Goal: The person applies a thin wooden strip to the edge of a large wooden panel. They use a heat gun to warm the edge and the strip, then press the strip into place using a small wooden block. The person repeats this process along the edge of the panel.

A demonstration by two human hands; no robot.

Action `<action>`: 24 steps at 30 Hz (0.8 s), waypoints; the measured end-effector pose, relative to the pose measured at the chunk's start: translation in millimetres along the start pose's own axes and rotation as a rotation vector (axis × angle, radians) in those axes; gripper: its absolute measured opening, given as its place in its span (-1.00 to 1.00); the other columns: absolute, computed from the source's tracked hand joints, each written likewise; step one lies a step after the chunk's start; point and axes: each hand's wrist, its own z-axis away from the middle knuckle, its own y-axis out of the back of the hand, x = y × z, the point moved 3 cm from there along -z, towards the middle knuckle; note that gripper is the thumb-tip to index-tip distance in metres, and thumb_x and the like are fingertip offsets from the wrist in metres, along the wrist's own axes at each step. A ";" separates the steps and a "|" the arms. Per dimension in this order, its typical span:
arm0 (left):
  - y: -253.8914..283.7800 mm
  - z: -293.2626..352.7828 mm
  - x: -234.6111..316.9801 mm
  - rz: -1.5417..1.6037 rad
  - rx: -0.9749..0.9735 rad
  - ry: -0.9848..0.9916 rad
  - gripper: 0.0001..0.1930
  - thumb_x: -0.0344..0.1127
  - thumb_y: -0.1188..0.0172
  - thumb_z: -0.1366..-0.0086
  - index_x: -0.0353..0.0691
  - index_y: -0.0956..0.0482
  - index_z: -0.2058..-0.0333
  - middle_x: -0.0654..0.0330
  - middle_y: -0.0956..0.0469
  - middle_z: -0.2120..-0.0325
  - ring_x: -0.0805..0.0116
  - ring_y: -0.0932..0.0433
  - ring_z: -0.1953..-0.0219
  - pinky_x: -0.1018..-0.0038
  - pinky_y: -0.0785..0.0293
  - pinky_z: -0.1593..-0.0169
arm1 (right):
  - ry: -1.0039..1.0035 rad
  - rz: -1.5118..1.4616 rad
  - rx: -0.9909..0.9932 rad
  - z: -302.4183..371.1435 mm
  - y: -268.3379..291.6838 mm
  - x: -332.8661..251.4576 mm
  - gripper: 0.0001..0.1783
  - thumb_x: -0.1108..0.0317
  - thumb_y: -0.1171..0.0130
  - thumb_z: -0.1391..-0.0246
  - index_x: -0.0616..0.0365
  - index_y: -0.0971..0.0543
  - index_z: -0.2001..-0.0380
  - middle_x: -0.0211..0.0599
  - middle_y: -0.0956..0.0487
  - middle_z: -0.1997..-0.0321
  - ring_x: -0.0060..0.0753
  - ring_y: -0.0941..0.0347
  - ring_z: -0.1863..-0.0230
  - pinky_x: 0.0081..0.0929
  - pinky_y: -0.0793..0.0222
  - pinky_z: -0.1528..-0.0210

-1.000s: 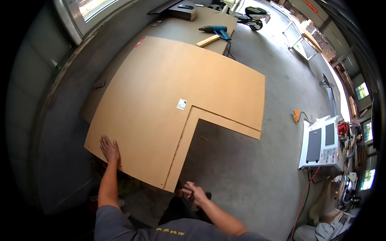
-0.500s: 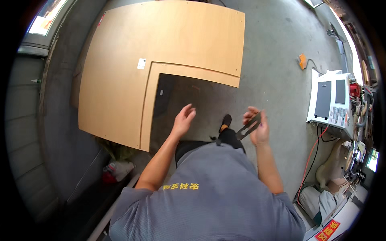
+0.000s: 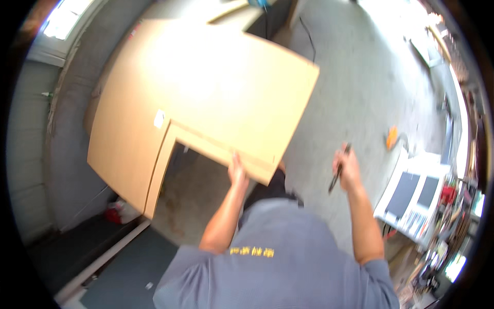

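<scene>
A light wood-grain desk top [image 3: 128, 113] with an L-shaped cut-out lies in front of me, a dark groove running along its inner border. My left hand [image 3: 238, 172] is at the inner edge of its right arm, fingers stretched out over the border strip. Motion blurs that hand, and its thumb is hard to make out. Off to the right of the desk, my right hand [image 3: 350, 169] is closed around a dark flat slotted piece [image 3: 334, 180], held in the air with its lower end pointing down and left.
A white and grey boxy machine [image 3: 409, 198] stands at the right, beside cluttered shelving. An orange object [image 3: 392, 138] lies on the grey floor [image 3: 339, 92] behind it. Dark cable [image 3: 310, 38] trails past the far desk edge. A dark panel [image 3: 131, 270] is at the lower left.
My view has turned, and I am nearer the desk's right arm. My left hand has come from free air to the desk edge. The right hand keeps the dark slotted piece, now turned edge-on.
</scene>
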 end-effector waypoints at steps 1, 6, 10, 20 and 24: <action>4.5 1.3 -1.6 -0.005 0.050 -0.042 -0.43 -0.05 -0.01 -0.53 -0.41 -0.31 -0.29 -0.01 -0.41 -0.24 0.19 -0.44 -0.23 0.26 -0.42 -0.27 | -0.019 0.153 -0.009 -11.9 -4.6 -8.6 -0.37 0.49 0.05 -0.19 0.18 -0.11 -0.33 -0.37 -0.45 0.32 -0.57 -0.38 0.53 -0.53 -0.37 0.56; -6.8 -0.7 4.4 -0.076 0.190 -0.044 -0.45 -0.03 -0.03 -0.52 -0.41 -0.35 -0.23 0.07 -0.52 -0.13 0.26 -0.53 -0.12 0.31 -0.51 -0.13 | 0.614 0.845 -0.211 -95.9 -33.7 -55.3 -0.34 0.59 0.05 -0.08 0.18 -0.21 -0.30 -0.11 -0.49 0.06 -0.17 -0.52 0.06 -0.21 -0.48 0.05; -31.4 -11.0 20.4 -0.098 0.293 -0.169 -0.45 -0.06 -0.07 -0.51 -0.38 -0.32 -0.25 0.06 -0.50 -0.15 0.27 -0.50 -0.15 0.34 -0.46 -0.17 | 0.920 1.023 -0.628 -198.7 -179.5 -116.6 -0.49 0.63 -0.04 0.03 0.21 -0.53 -0.07 0.01 -0.49 -0.01 0.13 -0.43 -0.07 -0.18 -0.40 -0.13; -63.9 36.3 -37.4 -0.273 0.831 -0.373 -0.43 -0.46 -0.17 -0.35 -0.46 -0.26 -0.29 -0.10 -0.42 -0.22 0.18 -0.44 -0.23 0.33 -0.35 -0.26 | 1.352 1.150 -1.168 -301.7 -346.2 -98.6 -0.56 0.30 -0.25 -0.01 -0.04 -0.56 -0.03 -0.17 -0.49 -0.12 -0.01 -0.34 -0.22 -0.02 -0.23 -0.27; -67.3 67.6 -79.7 -0.279 1.039 -0.256 -0.50 -0.55 -0.07 -0.36 -0.50 -0.27 -0.26 -0.15 -0.46 -0.17 0.11 -0.48 -0.21 0.33 -0.39 -0.26 | 1.421 1.067 -0.565 -423.1 -383.2 -175.1 -0.51 0.16 -0.18 -0.10 0.22 -0.50 -0.04 -0.05 -0.43 -0.20 0.02 -0.22 -0.33 0.08 -0.14 -0.32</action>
